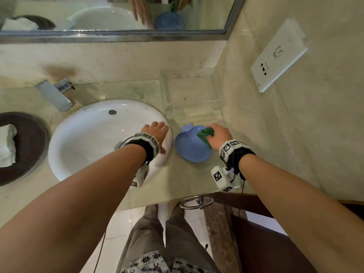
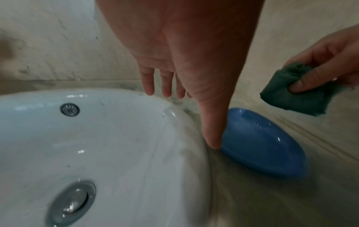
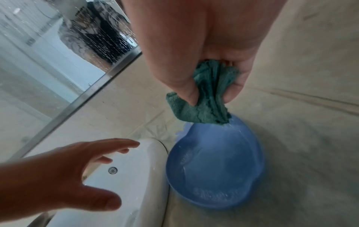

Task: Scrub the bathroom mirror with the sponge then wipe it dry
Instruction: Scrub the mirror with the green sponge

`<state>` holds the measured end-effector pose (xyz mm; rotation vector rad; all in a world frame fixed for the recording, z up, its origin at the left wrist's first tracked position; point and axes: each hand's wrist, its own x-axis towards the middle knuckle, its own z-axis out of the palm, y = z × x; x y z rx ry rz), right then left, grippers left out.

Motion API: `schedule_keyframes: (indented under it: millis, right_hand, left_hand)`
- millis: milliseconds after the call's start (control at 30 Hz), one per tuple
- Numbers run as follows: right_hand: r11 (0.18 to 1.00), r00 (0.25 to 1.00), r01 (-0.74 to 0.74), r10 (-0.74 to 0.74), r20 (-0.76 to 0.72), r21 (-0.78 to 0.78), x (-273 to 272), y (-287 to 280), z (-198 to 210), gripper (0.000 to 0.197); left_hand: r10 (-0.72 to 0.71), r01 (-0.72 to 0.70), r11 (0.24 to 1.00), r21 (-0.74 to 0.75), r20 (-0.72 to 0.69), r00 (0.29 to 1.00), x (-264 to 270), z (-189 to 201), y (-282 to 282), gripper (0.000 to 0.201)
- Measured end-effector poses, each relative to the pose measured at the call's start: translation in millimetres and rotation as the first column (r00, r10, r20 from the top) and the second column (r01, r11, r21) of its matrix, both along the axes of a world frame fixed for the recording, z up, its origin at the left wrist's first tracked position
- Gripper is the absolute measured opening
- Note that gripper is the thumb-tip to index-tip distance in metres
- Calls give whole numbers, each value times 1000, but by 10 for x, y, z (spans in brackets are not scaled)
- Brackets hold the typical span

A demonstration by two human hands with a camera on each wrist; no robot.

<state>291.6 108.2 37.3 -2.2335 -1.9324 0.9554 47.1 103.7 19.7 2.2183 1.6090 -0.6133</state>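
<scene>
Green sponge [image 3: 205,98] is pinched by right hand [image 1: 218,135] over blue dish [image 1: 189,148]; left hand [image 1: 157,133], fingers straight & empty, is held above sink rim [image 1: 59,134].

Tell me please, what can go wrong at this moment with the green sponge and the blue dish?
The right hand squeezes the green sponge just above the blue dish, which sits close to the sink; a careless lift might knock it. The sponge may drip on the counter on the way to the mirror.
</scene>
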Motion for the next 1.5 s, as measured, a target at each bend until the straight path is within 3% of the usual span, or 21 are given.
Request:
schedule_keyframes:
  millis: [333, 500, 633, 833, 1033, 1233, 1500]
  right_hand:
    - [960, 988, -122, 142, -65, 252, -265, 419, 1020, 26]
    - [924, 972, -138, 195, -130, 356, -444, 598, 1676, 39]
    - [876, 955, -177, 263, -136, 449, -602, 773, 2264, 34]
    - [771, 950, -168, 294, -109, 615, -856, 1066, 3219, 26]
    - [655, 954, -126, 285, -90, 745, -1087, 1264, 4128, 3]
    - [549, 919, 40, 309, -247, 835, -1160, 1425, 4796, 48]
    - [367, 969, 29, 217, -116, 930, -1169, 1713, 5683, 37]
  left_hand:
    - [163, -187, 964, 189, 136, 977, -163, 1207, 319, 98]
    - [211, -264, 901, 345, 184, 960, -330, 1935, 415, 96]
    - [227, -293, 847, 443, 198, 954, -541, 2588, 510, 96]
    - [218, -303, 760, 576, 212, 952, -836, 3567, 702, 97]
    - [168, -253, 655, 712, 189, 968, -1090, 4498, 906, 96]
    - [120, -202, 568, 798, 163, 979, -1244, 5240, 1102, 98]
    - [114, -192, 383, 904, 160, 981, -1386, 6135, 1326, 102]
